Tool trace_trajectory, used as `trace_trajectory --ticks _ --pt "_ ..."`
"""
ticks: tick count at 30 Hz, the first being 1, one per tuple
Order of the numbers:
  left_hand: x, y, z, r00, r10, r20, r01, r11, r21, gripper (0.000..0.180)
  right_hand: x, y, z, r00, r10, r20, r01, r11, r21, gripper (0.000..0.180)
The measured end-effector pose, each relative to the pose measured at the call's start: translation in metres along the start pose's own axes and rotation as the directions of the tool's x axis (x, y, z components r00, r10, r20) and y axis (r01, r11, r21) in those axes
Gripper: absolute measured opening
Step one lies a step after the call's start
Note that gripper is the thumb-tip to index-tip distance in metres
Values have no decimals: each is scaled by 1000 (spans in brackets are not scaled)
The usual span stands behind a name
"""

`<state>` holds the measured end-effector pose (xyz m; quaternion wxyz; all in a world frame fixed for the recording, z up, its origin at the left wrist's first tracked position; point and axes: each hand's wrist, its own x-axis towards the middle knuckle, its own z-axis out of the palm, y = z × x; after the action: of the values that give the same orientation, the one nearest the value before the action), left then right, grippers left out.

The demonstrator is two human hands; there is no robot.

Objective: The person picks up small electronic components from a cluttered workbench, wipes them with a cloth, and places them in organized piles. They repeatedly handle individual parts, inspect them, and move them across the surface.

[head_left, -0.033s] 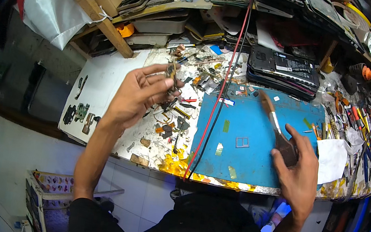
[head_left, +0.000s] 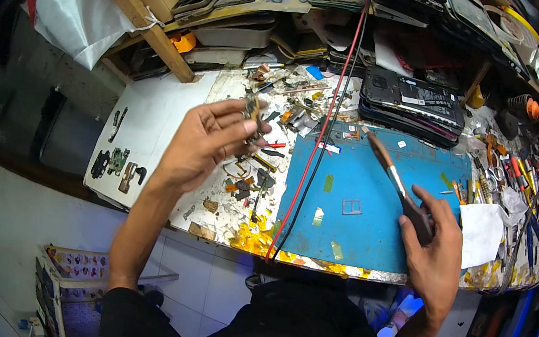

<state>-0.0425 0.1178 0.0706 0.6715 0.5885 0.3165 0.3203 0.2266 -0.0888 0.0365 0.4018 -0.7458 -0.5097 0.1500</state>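
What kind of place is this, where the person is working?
Most likely a small electronics repair bench. The right hand holds a soldering iron over a blue work mat, the left hand lifts a small circuit part, and opened laptops are stacked behind.

- The left hand held a small circuit part above the table, over scattered scraps.
- To that hand's right lay the work mat, two cables crossing its near edge.
- The right hand gripped a brush over the mat.
- Behind the right hand sat stacked laptops.
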Motion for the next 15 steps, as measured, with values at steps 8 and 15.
trace_trajectory --ticks 8,15 --pt "-38 -38 86 962 245 123 -270 927 261 19 -15 4 5 907 -5 -422 271 773 574 32" --pt "-49 -60 125 699 671 246 -694 553 461 31 -37 -6 10 967 48 -251 132 746 652 39"
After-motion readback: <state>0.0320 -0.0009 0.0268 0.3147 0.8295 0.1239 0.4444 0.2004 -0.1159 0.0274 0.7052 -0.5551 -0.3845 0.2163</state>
